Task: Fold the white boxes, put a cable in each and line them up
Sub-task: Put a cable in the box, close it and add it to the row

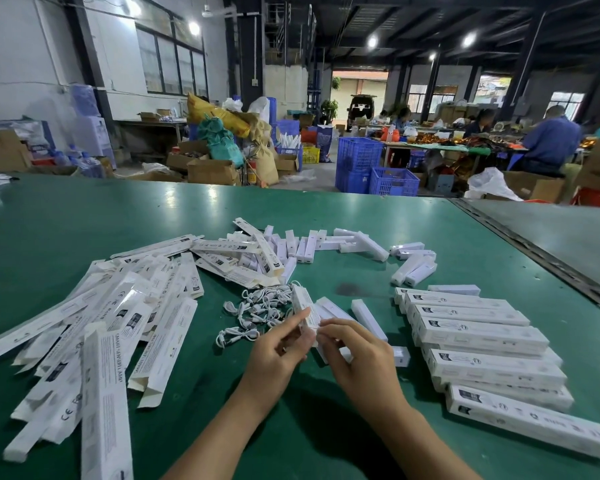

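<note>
Both my hands meet on one small white printed cardboard box (305,308). It is held tilted, far end up, just at the right edge of the tangle of thin white cables (253,315), taken here as the reference point. My left hand (278,348) pinches the box's near end between thumb and forefinger. My right hand (352,353) takes the same end from the other side, fingertips curled at what I judge to be the end flap, though my fingers hide the flap itself. Handling, as I judge it: the box is thin card, very light, stiff along its creases but easily dented on its broad faces. It is best held by the long edges near a corner, with only light pressure while the flap is tucked. The cables look soft, limp and apt to snag on one another, so one should be drawn out by its plug end. Appearance: the box is long, narrow and white, with fine grey print on the face turned to me, too blurred to read. Left of the cables lies a loose heap of flattened white box sleeves (118,323). Right of the cables, well apart, closed boxes (482,341) lie side by side in a row, each with a dark label patch near one end. Beyond the cables lie small white plastic blocks (312,245), all on the green tabletop (66,230).
</note>
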`<state>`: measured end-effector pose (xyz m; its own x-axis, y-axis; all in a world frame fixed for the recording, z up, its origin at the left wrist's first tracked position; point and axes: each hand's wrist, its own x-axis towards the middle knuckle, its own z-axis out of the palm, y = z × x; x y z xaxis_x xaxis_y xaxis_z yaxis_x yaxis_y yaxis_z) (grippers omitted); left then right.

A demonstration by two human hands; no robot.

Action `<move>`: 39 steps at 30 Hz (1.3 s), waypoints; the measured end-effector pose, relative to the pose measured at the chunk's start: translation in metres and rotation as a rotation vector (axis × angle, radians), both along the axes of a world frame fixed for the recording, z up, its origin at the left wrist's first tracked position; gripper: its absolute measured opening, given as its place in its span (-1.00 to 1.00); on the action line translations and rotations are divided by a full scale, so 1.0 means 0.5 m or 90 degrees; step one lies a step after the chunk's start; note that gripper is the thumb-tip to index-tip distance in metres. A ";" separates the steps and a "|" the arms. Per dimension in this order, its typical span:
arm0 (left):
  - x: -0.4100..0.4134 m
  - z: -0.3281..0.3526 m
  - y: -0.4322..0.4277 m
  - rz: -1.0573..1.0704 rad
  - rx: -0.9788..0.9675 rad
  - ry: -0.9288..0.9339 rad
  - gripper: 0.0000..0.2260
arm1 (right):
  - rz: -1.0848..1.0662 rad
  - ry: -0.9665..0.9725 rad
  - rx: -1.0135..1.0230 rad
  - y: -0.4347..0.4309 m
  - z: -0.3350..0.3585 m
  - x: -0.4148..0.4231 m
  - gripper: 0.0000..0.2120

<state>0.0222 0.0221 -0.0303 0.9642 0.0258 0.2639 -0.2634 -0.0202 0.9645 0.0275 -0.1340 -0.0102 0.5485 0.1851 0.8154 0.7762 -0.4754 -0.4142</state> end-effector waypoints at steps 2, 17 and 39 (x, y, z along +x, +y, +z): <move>0.001 -0.002 0.001 0.010 0.014 -0.013 -0.60 | 0.004 0.002 -0.004 0.000 0.000 0.001 -0.94; -0.018 0.016 -0.002 0.077 0.153 -0.124 -0.75 | 0.260 0.668 0.283 0.015 -0.004 -0.011 -0.57; 0.002 -0.001 0.001 0.100 0.216 0.011 -0.83 | -0.099 0.468 0.622 0.016 0.008 -0.016 -0.81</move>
<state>0.0230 0.0225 -0.0306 0.9597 0.0876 0.2672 -0.2160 -0.3785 0.9000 0.0197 -0.1259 -0.0064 0.8973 -0.4369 0.0625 0.1709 0.2133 -0.9619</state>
